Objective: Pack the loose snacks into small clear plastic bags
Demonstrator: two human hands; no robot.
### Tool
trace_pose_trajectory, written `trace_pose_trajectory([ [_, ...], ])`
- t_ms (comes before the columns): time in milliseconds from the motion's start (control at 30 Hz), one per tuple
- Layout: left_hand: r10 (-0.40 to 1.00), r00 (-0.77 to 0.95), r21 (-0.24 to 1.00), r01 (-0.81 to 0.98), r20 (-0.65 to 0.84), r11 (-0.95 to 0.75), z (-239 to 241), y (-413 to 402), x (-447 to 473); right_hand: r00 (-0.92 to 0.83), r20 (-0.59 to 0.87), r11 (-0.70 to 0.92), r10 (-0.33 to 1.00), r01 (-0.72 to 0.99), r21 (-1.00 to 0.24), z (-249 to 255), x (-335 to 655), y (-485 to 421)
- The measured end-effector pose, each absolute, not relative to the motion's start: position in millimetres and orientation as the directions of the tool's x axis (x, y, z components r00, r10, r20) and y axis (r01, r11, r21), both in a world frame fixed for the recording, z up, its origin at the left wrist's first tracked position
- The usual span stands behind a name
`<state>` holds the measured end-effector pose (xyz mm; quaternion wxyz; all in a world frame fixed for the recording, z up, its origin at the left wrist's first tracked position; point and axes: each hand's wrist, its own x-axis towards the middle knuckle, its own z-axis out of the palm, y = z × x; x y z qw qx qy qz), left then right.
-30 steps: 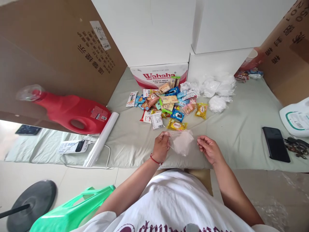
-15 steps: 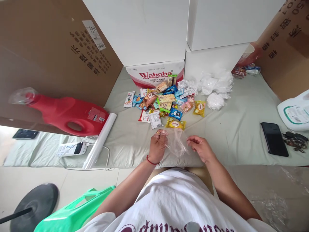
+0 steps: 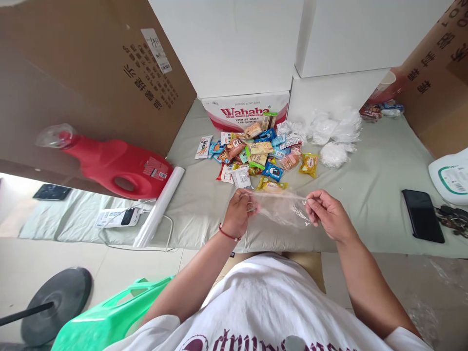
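A clear plastic bag (image 3: pixel 280 207) is stretched sideways between both hands, just above the table's front part. My left hand (image 3: pixel 239 210), with a red cord on its wrist, pinches one side of the bag. My right hand (image 3: pixel 327 212) pinches the opposite side between thumb and fingers. Right behind the bag lies a yellow snack packet (image 3: pixel 271 185), partly covered by it. Farther back is a heap of wrapped snacks (image 3: pixel 259 147), with another yellow packet (image 3: pixel 309 165) at its right. Crumpled clear bags (image 3: pixel 334 129) are piled right of the heap.
A Wahaha carton (image 3: pixel 244 109) stands behind the snacks. On the left are a red jug (image 3: pixel 120 163), a plastic roll (image 3: pixel 159 209) and a power bank (image 3: pixel 119 217) with its cable. A black phone (image 3: pixel 423 216), keys (image 3: pixel 453 219) and a white bottle (image 3: pixel 453 178) are on the right.
My right hand has moved right and now grips the bag's edge, where before it was apart from it. The bag has gone from hanging limp to spread wide. The view has shifted slightly.
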<state>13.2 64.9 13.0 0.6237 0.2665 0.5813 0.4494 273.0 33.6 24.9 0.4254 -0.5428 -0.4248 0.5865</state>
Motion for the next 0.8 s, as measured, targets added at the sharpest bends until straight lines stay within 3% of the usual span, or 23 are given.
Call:
trace_pose_trajectory([
  [133,0.911,-0.021,0.894,-0.201,-0.412,0.400,23.8,70.3,4.4,-0.178,-0.431,-0.443,0.884,-0.030,-0.896,42.7,296.5,32.7],
  [267,0.960,0.130,0.966,-0.037,-0.249,0.255,19.0,81.8,-5.2,-0.135,-0.363,-0.356,0.922,0.072,-0.932,40.9,332.7,53.6],
  [367,0.969,0.055,0.970,-0.012,-0.240,0.241,-3.4,92.1,1.4,0.134,-0.194,-0.227,0.972,0.305,-0.925,19.6,343.9,70.1],
  [433,0.970,-0.048,0.971,-0.009,-0.240,0.240,-20.3,94.4,9.8,0.354,-0.077,-0.221,0.932,0.387,-0.895,3.6,340.7,71.1],
  [533,0.963,-0.161,0.976,-0.009,-0.218,0.219,-36.7,88.1,21.8,0.481,-0.141,-0.285,0.866,0.241,-0.928,-13.3,322.2,54.1],
  [667,0.956,-0.213,0.979,-0.031,-0.203,0.201,-37.9,73.6,33.3,0.361,-0.336,-0.375,0.870,0.042,-0.926,-25.1,285.5,28.2],
  [800,0.955,-0.231,0.983,-0.063,-0.185,0.175,-33.2,68.2,32.8,0.254,-0.374,-0.402,0.892,0.069,-0.913,-37.9,266.2,31.8],
])
